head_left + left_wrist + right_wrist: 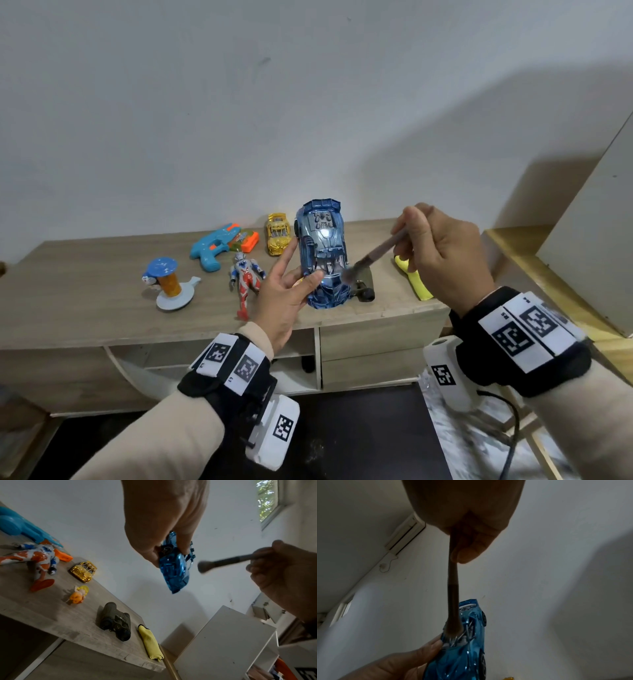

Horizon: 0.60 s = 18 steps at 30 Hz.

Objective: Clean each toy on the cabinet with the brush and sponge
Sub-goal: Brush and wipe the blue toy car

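Left hand [286, 298] is gripping the blue toy car [323, 253] at centre frame in the head view, thumb on the near side and fingers behind, holding it lifted above the desk [85, 284], nose toward the camera. Right hand [442, 257], right of centre, is pinching the brush [373, 257] by its handle; the bristles are meeting the car's front portion beside the left thumb. Right-wrist view is showing the bristle tip against the car's cabin area.

Lying on the desk:
- yellow sponge [412, 279], right of the car, near the desk's right end
- gold toy car [278, 234], by the wall
- blue-orange water gun [222, 246], left of it
- red-blue action figure [246, 279]
- blue spool toy [169, 282], far left
- dark binoculars [115, 622], partly hidden behind the car in the head view
- small orange doll [78, 595]
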Each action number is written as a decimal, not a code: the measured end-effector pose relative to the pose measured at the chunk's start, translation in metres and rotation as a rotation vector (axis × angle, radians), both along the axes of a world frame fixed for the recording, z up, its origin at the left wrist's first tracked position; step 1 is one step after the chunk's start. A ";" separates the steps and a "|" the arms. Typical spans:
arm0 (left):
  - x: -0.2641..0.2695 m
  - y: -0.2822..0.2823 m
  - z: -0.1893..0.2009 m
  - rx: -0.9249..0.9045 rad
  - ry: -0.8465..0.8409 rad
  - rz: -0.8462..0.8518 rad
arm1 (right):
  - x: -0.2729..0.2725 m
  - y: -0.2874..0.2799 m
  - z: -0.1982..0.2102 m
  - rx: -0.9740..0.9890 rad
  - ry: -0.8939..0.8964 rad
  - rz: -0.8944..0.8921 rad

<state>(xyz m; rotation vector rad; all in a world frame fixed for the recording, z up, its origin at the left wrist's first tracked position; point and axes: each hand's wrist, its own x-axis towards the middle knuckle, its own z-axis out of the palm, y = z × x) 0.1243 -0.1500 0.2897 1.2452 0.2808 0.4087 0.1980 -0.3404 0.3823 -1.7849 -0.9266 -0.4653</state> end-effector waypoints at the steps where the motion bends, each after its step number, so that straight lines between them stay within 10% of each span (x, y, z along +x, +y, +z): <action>1: 0.001 -0.001 0.000 0.022 -0.005 0.024 | -0.001 0.001 -0.001 0.045 -0.041 0.006; 18: 0.003 -0.006 -0.007 0.190 0.047 0.095 | -0.013 0.029 0.007 -0.117 -0.080 0.119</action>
